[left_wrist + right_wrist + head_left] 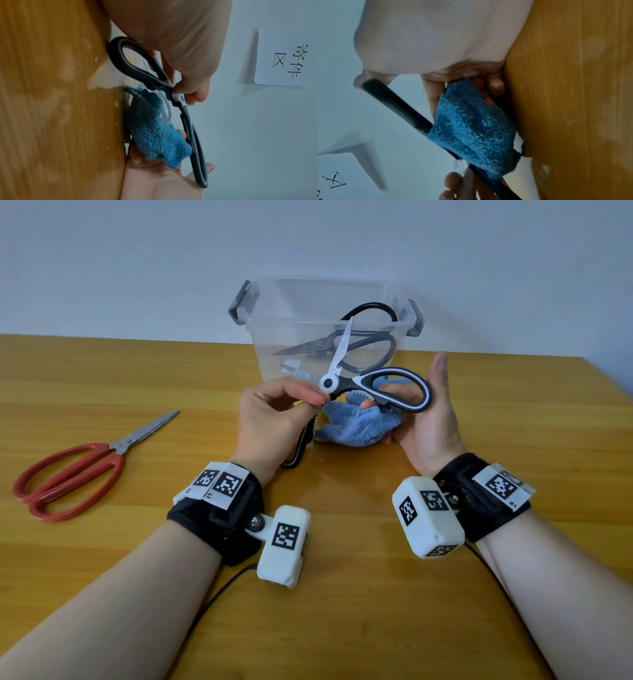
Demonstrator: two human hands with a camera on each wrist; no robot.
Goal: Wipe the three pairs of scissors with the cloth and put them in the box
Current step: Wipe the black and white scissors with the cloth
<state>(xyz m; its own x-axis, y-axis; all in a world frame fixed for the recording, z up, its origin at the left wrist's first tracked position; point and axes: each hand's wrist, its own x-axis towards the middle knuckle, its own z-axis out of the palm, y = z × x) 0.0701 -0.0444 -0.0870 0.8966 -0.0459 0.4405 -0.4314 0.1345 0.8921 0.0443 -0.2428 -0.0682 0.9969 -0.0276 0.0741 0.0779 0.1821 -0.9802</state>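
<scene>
While the left hand (274, 412) pinches them, the black-and-white scissors (376, 386) (blades splayed wide) rest against the right hand's (424, 419) blue cloth (356, 426).

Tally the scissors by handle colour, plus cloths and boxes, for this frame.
Black-handled scissors, in the box: 1
Black-and-white scissors, held in both hands: 1
Red-handled scissors, on the table: 1
Blue cloth: 1
Clear box: 1
Total: 5
</scene>
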